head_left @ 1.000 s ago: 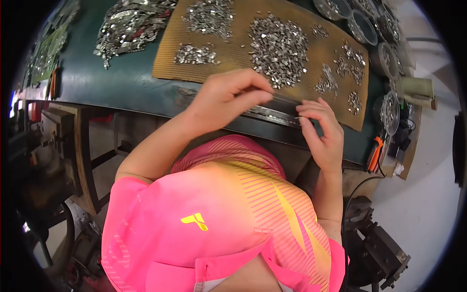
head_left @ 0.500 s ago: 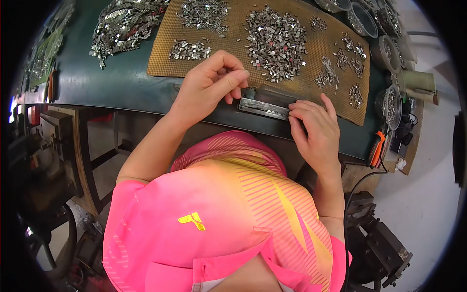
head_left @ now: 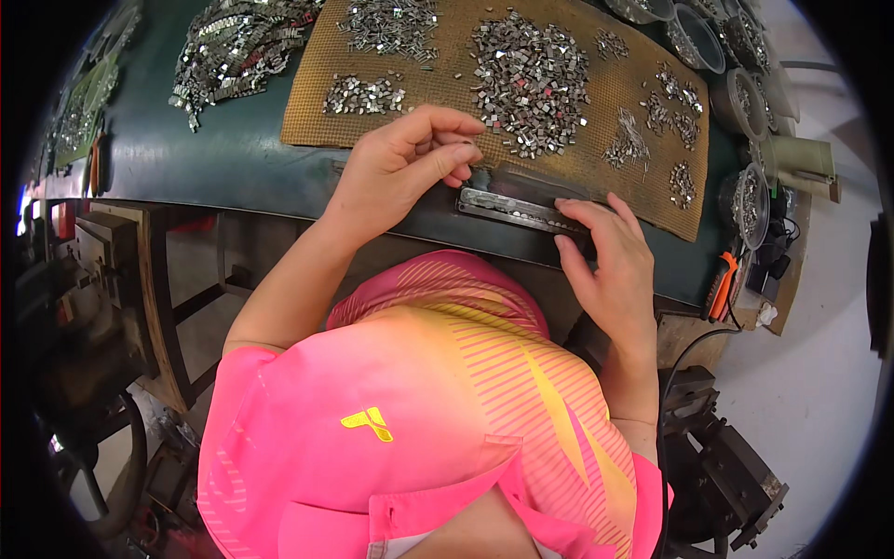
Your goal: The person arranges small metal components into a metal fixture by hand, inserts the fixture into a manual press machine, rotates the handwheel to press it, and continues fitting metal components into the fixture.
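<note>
A narrow metal holder (head_left: 510,209) with a long slot lies near the front edge of the green table, and small shiny pieces seem to sit in its slot. My right hand (head_left: 615,263) grips the holder's right end, fingertips on top and thumb at the near side. Above and left of the other end, my left hand (head_left: 396,170) is closed in a pinch, thumb against the fingers. Whatever is in that pinch is too small to name. Beyond both hands, a big pile of small metal pieces (head_left: 529,82) covers the middle of a tan textured mat (head_left: 447,88).
Smaller piles of metal parts (head_left: 365,94) and thin pins (head_left: 627,140) lie on the mat. Linked metal strips (head_left: 237,56) heap at the back left. Clear plastic tubs (head_left: 745,102) line the right side, near orange-handled pliers (head_left: 720,284). The green table's (head_left: 196,163) front edge faces me.
My right hand has shifted slightly right and its thumb sits a little lower by the holder. My left fingers have extended slightly, still pinched.
</note>
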`<state>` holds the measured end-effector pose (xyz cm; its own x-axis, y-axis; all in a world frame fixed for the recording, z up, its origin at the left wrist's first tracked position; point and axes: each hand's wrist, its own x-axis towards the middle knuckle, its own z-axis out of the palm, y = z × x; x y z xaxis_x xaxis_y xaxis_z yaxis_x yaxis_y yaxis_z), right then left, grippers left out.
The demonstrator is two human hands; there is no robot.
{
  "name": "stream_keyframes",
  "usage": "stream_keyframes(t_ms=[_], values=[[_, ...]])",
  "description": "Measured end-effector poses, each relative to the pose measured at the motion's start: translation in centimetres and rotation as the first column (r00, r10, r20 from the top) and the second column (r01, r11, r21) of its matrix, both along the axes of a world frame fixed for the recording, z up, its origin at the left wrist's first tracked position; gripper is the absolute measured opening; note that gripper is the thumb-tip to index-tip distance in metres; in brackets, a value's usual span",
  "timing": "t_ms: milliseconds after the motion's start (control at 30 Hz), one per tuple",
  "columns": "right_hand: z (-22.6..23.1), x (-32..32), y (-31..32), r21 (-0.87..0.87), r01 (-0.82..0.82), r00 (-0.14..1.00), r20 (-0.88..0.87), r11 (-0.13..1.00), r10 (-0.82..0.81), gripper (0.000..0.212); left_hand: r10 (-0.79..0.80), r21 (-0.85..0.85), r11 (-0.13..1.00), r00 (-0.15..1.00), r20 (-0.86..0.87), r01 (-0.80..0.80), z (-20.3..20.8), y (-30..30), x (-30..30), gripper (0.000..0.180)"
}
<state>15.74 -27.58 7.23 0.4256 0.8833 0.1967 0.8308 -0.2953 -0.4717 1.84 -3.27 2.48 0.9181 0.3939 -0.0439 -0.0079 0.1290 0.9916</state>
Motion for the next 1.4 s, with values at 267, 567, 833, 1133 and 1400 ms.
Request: stream_keyframes(t_ms=[267,567,833,1133,1400], values=[[-1.9,-0.6,0.3,0.096,0.01,0.994,0.105,0.995,-0.02,0.016,-0.044,0.145,0.988,0.997,-0.068,0.054,0.7,-0.5,0.4,0.023],[-2.0,0.8,-1.2,0.178,0.13,0.97,-0.227,0.975,-0.088,0.013,-0.1,0.567,0.824,0.984,0.147,-0.001,1.0,-2.4,1.4,0.013],[-3.1,1.0,-1.8,0.211,0.186,0.95,-0.29,0.96,-0.12,0.013,-0.199,0.594,0.801,0.968,0.15,0.072,-0.3,-4.4,1.6,0.011],[-3.3,1.1,-1.3,0.227,0.176,0.961,-0.249,0.958,-0.118,0.013,-0.162,0.755,0.654,0.967,0.197,-0.045,-0.6,-4.9,2.0,0.016],[-3.4,0.6,-2.0,0.21,0.171,0.965,-0.233,0.963,-0.12,0.014,-0.182,0.835,0.505,0.919,0.349,-0.217,-1.8,-6.0,1.9,0.025]])
